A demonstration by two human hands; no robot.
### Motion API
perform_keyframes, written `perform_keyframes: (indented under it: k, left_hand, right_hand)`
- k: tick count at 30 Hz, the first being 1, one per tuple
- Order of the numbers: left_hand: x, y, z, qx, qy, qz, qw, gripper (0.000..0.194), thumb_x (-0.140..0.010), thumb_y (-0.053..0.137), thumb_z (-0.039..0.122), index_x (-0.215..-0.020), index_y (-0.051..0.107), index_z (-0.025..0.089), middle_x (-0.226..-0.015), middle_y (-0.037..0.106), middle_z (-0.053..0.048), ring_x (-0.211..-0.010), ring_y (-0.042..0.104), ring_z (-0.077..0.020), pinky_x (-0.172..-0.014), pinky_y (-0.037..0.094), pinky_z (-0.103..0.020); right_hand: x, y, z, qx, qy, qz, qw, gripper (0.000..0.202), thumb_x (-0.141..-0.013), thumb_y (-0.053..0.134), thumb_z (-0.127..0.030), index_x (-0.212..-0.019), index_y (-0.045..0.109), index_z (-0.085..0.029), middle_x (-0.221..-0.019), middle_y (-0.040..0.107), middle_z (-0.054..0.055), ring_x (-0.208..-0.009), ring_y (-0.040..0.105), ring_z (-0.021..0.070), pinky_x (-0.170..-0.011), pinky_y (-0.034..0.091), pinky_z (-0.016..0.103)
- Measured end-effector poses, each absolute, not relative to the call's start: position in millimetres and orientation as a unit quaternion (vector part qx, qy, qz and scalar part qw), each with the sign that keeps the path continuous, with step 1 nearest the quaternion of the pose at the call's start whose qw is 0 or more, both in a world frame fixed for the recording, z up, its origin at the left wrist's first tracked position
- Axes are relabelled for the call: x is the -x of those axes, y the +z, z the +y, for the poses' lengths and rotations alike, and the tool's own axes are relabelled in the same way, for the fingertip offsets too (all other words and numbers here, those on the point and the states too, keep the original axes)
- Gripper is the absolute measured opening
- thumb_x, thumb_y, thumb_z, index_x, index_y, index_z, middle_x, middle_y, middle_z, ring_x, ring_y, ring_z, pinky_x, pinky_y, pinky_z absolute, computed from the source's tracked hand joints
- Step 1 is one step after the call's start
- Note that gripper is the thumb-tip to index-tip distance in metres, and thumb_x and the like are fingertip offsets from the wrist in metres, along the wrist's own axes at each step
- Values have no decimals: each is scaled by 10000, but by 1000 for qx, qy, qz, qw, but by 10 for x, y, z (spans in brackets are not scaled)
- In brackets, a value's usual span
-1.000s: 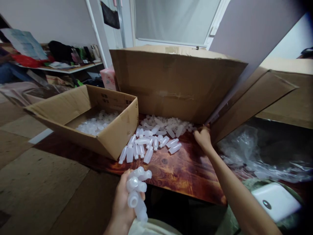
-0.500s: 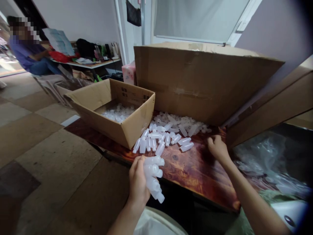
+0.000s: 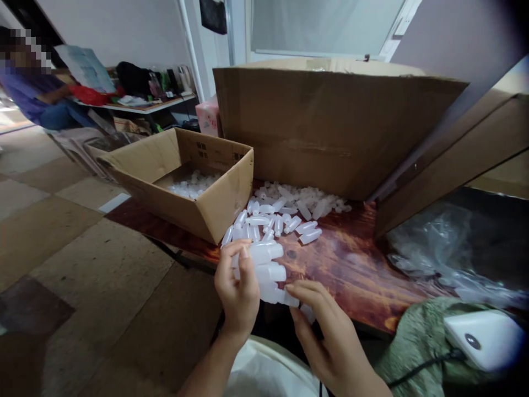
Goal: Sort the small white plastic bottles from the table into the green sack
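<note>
My left hand [image 3: 237, 292] is closed around several small translucent plastic bottles [image 3: 266, 273], their narrower ends pointing right. My right hand [image 3: 324, 325] has come up beside them, with thumb and fingers pinching the end of the lowest bottle. Part of that end is hidden by the fingers. Just beyond my hands, more loose bottles [image 3: 291, 225] lie on the reddish-brown wooden table [image 3: 347, 264]. Behind these is a heap of small translucent pieces [image 3: 326, 201], pushed up against a large carton.
An open cardboard box [image 3: 225, 204] at left holds more translucent pieces. The large carton [image 3: 330, 132] stands at the back. Clear plastic bags [image 3: 438, 242] lie at right, near a white device [image 3: 483, 336] with a black cable. Another person [image 3: 37, 91] sits far left.
My right hand has moved left from the table's right side to the bottles in my left hand. The bottles have been raised slightly, and the view has shifted a little.
</note>
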State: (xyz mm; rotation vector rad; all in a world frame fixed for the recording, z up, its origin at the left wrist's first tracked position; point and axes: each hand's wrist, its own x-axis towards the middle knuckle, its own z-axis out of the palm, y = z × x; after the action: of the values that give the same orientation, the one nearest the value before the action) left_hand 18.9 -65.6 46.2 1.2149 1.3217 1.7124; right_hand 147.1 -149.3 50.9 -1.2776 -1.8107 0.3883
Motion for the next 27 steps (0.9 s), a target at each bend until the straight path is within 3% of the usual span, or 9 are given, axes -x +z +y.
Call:
perform_keyframes:
  k: [5,10,16,18,20,22,27]
  left_hand:
    - [-196,476,-711,-453,659,500,332,128,-859,573,295,-856,676,219,-944,680,-53,-923,618,-207,-863,446,-275]
    - [-256,399,-719,-426,635,501,405,221,-903,507,381,-869,645,212,-936,674,-48,-885,627,-203,-803,468,-263]
    - [-304,376,-773,-435,615,504,422,218,-902,508,370,-863,646,206,-918,673,-48,-831,619,-194,-757,464,-243]
    - [-314,399,-807,-449,615,503,408,199,-899,515,344,-861,654,207,-921,676,-47,-860,613,-195,-787,453,-241]
    - [-321,414,-836,-470,612,503,390,181,-899,517,321,-870,659,212,-929,679,-47,-878,610,-195,-804,447,-242]
    - [-325,413,-853,-485,608,501,380,166,-895,523,305,-870,658,211,-936,681,-51,-890,612,-199,-812,447,-247]
    - [-312,350,-847,-511,592,499,374,193,-902,517,329,-877,655,197,-936,684,-63,-877,621,-206,-804,458,-265]
  right_hand:
    - [-1417,441,-1525,503,125,-735,436,352,-908,425,-51,-1217,491,-207,-1090,601,119,-1020,613,182,-854,545,275]
    - [-1355,276,-1590,503,47,-729,462,459,-886,437,-8,-1312,422,-179,-1124,574,139,-1044,580,202,-867,532,333]
    - [-1424,120,-1670,506,-38,-754,417,471,-872,463,3,-1316,444,-152,-1157,570,161,-1045,569,234,-889,501,406]
    - [-1431,116,-1673,522,-13,-733,435,340,-913,451,-72,-1245,472,-143,-1049,603,139,-937,595,218,-798,522,361]
    - [-1441,137,-1669,558,29,-705,437,157,-967,403,-185,-1049,536,-172,-843,607,74,-742,590,185,-644,498,298]
    - [-1471,166,-1672,587,57,-685,429,223,-1000,359,-297,-922,539,-189,-705,559,25,-608,545,158,-549,436,267]
    - [-1649,187,-1731,519,-11,-762,387,461,-985,372,-507,-1242,494,-145,-698,537,15,-592,522,160,-540,394,273]
